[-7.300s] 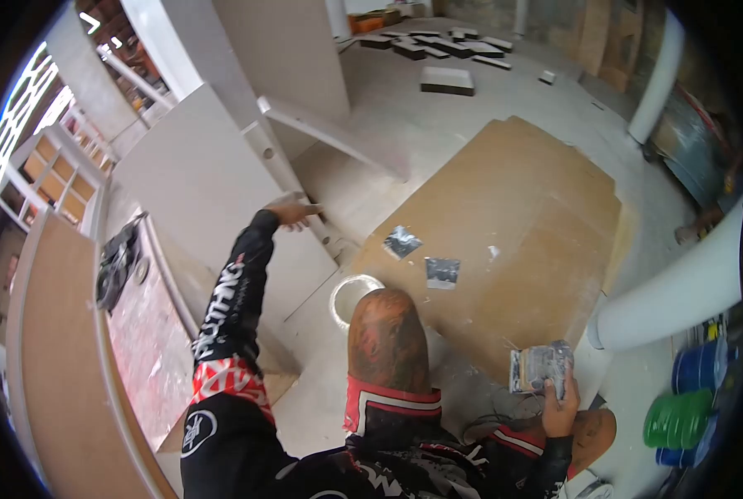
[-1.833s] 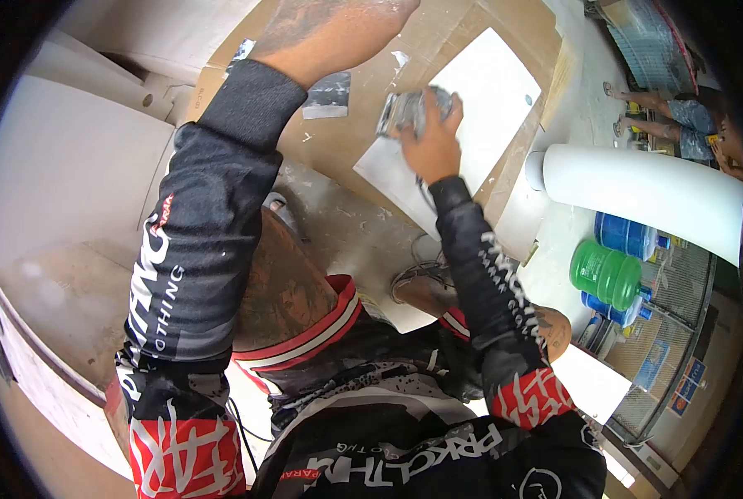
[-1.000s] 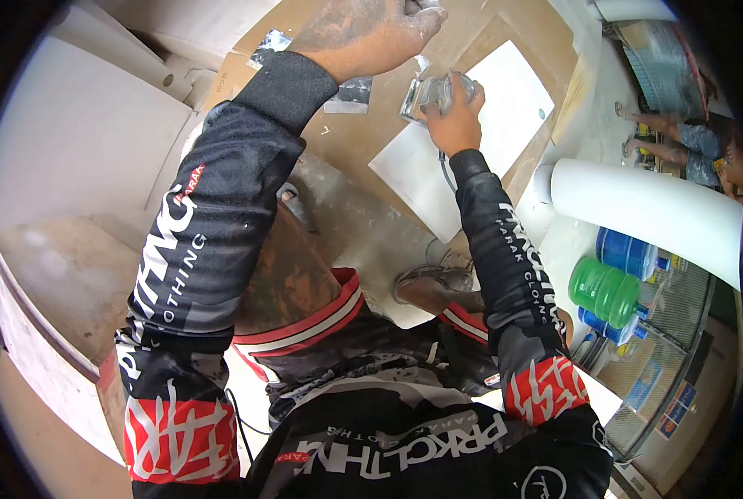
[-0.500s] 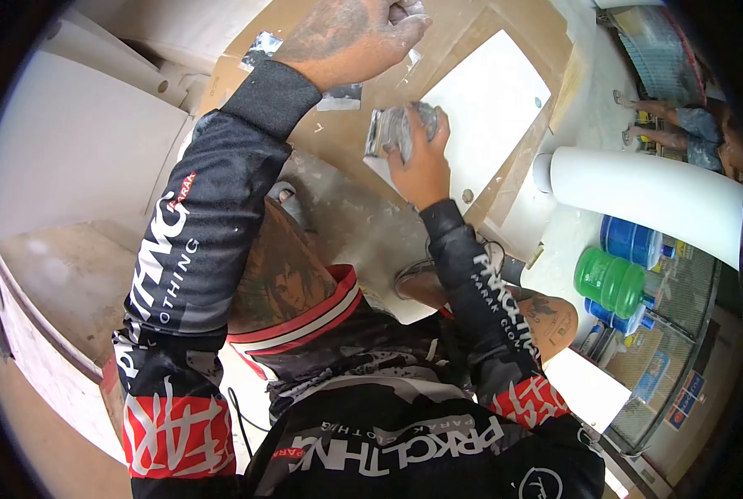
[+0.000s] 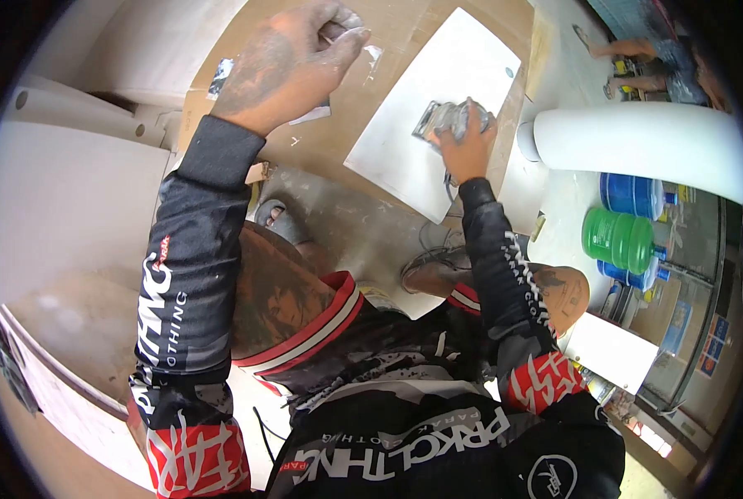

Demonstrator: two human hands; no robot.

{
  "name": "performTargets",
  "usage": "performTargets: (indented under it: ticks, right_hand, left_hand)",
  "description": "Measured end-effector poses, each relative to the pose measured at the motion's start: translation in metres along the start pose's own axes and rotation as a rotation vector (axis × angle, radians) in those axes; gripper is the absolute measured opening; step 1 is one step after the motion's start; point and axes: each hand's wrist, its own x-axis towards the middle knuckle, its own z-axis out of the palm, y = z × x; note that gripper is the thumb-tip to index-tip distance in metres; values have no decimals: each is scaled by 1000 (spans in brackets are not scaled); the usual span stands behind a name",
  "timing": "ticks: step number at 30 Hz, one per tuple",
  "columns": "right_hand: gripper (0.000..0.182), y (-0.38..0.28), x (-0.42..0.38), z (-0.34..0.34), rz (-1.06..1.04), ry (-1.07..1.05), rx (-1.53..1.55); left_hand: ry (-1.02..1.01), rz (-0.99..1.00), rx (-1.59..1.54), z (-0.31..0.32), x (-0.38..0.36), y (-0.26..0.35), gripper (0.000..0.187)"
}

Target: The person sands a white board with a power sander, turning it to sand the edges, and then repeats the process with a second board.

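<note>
A grey, dust-covered electric sander (image 5: 427,123) is gripped in my right hand (image 5: 469,143), its flat pad against a white panel (image 5: 400,100). A cord trails from the sander beside my wrist. The panel lies at an angle on a brown cardboard sheet (image 5: 263,172) and has a small round hole near its far right corner. My left hand (image 5: 301,66), coated with pale dust, hovers left of the panel above the cardboard. Its fingers are loosely curled closed, and I see nothing in them.
At right are a white roll (image 5: 637,137), blue water jugs (image 5: 629,195) and a green jug (image 5: 617,239), by a mesh-fronted rack (image 5: 687,274). Another person's legs (image 5: 637,66) show at the upper right. White panels (image 5: 72,200) stand at left. My sandaled foot (image 5: 278,218) is near the cardboard.
My right hand has moved the sander right across the panel, away from its near left corner. My left hand has shifted left and slightly down. The camera view has also shifted.
</note>
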Motion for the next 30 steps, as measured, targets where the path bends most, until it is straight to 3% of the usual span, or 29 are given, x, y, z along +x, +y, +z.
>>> performTargets:
  ticks: [2,3,4,6,8,10,14,16,20,25,30]
  right_hand:
    - [80,12,14,-2,219,27,-4]
    - [82,11,21,-8,343,39,64]
    - [82,7,20,-10,343,44,64]
    - [83,-3,10,-15,400,7,56]
    - [82,-1,-12,-8,313,21,9]
    - [82,-16,-35,-6,87,43,-19]
    - [79,-65,-57,-17,41,-82,179]
    - [78,-84,-54,-21,48,-252,178]
    - [76,-86,-14,-4,-6,-277,270]
    - [79,-67,57,27,79,-197,198]
    - [83,-24,135,56,109,-91,51]
  left_hand:
    - [-26,-79,-60,1,-4,7,22]
    - [62,37,102,3,-10,16,22]
    - [155,149,267,2,-13,20,22]
    - [100,153,234,3,3,-12,28]
    - [43,148,199,7,10,-26,35]
    - [77,190,139,11,11,-25,32]
    - [64,210,124,17,16,-21,32]
    - [51,188,96,18,18,-17,32]
    - [73,218,72,14,22,-14,31]
    - [125,-5,-51,-4,23,-7,29]
    - [218,127,-40,-1,23,-15,24]
